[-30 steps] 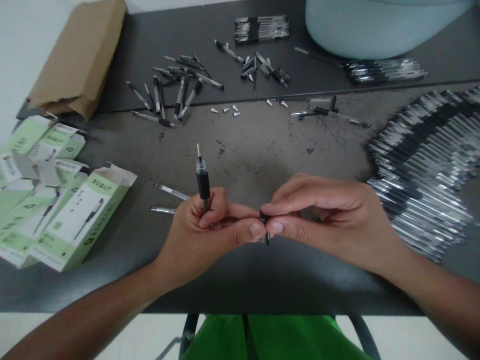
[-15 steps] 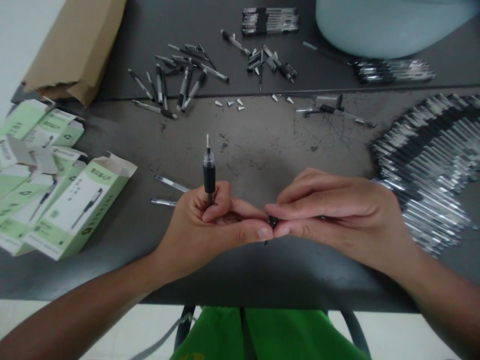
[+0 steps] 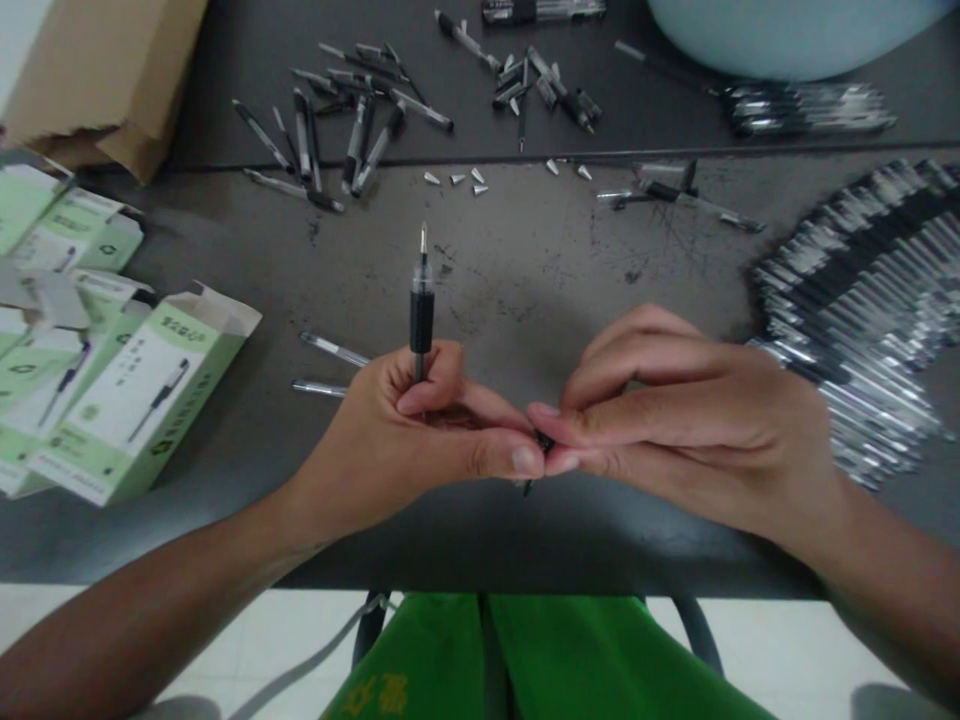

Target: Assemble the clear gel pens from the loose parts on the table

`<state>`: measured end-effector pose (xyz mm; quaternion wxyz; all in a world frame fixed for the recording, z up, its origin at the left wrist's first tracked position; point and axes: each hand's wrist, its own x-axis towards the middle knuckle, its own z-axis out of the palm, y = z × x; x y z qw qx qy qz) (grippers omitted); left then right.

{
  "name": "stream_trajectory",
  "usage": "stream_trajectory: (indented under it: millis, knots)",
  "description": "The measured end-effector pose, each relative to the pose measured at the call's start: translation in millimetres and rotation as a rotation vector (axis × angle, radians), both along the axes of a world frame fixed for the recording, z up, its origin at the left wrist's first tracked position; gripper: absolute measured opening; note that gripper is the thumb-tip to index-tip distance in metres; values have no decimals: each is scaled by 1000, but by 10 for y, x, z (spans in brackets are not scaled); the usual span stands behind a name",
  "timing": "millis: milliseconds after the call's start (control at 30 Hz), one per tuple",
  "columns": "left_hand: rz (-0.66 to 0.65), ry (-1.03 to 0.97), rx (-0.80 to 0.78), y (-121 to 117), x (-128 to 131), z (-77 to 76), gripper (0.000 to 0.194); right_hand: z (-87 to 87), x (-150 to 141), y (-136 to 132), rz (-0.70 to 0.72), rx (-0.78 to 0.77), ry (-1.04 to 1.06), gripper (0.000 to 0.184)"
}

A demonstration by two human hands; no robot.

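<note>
- Over the table [image 3: 495, 270], I see the left hand [image 3: 405, 430] closed around a pen [image 3: 421, 320], also pinching a small dark part [image 3: 543, 440].
- The right hand [image 3: 697, 420] pinches it too; its spare fingers have fanned wider, so work seemingly continues there, half hidden.

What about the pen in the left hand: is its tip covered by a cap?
No, the pen in the left hand has its thin tip sticking out bare.

Dark table [image 3: 525, 270], pale tiled floor [image 3: 787, 650]
</note>
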<state>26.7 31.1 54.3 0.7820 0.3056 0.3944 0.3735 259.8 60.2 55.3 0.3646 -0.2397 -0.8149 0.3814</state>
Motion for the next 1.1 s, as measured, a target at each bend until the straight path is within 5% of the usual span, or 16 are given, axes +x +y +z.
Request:
stream_trajectory:
  millis: [233, 467, 667, 1100]
  knots:
    - [-26, -116, -63, -14, -20, -133, 63, -52, -6, 28, 25, 48, -32, 10]
    - [76, -84, -20, -14, -17, -144, 64, -86, -78, -68, -91, 60, -28, 53]
    - [113, -123, 40, -38, -9, -121, 63, -61, -136, -188, -195, 151, -110, 44]
    - [102, -65, 61, -73, -53, -109, 67, -48, -147, -217, -181, 199, -173, 39]
